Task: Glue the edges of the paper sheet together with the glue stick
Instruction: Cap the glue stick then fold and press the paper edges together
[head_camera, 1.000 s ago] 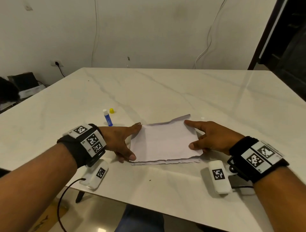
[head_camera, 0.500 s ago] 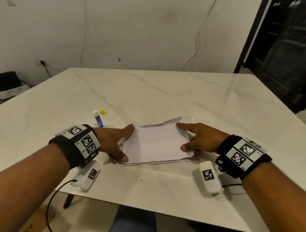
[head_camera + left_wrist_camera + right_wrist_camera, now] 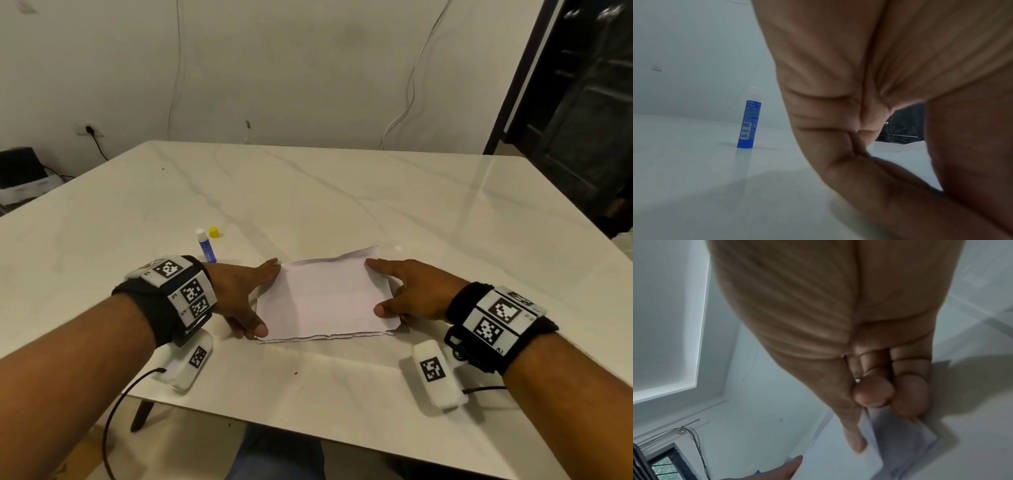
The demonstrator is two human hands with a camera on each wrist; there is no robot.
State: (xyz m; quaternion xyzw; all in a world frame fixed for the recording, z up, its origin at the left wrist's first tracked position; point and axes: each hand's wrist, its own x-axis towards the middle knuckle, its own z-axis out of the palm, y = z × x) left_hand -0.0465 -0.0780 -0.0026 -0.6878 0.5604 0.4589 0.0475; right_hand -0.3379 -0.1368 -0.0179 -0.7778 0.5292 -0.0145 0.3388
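From the head view, the folded paper sheet (image 3: pixel 325 301) lay flat on the bench (image 3: pixel 342 205), its long axis running left to right, its ragged doubled edges along the near side. The left hand (image 3: pixel 239 294) rested at the sheet's left edge, grip spread, forefinger at the far-left corner and thumb at the near-left corner. The right hand (image 3: pixel 414 294) mirrored it on the right edge, forefinger pressing the far-right corner, thumb on the sheet lower down. The glue stick (image 3: pixel 205 246) stood upright, uncapped, just beyond the left hand, with its yellow cap (image 3: pixel 213 232) a little farther off. So the left hand was clearly the nearer one to the stick, which lay to its far side.

From the left wrist view, the glue stick (image 3: pixel 749 118) stood vertical on the bench (image 3: pixel 694 186), left of the palm (image 3: pixel 859 81); the fingers reached away flat, holding nothing.

From the right wrist view, the forefinger (image 3: pixel 851 426) stretched straight onto the paper sheet (image 3: pixel 900 439), while two fingertips (image 3: pixel 873 391) curled under the palm above it. Whether those curled fingers touched the paper I could not tell. The other hand's fingertip (image 3: pixel 789 465) showed at the opposite edge.
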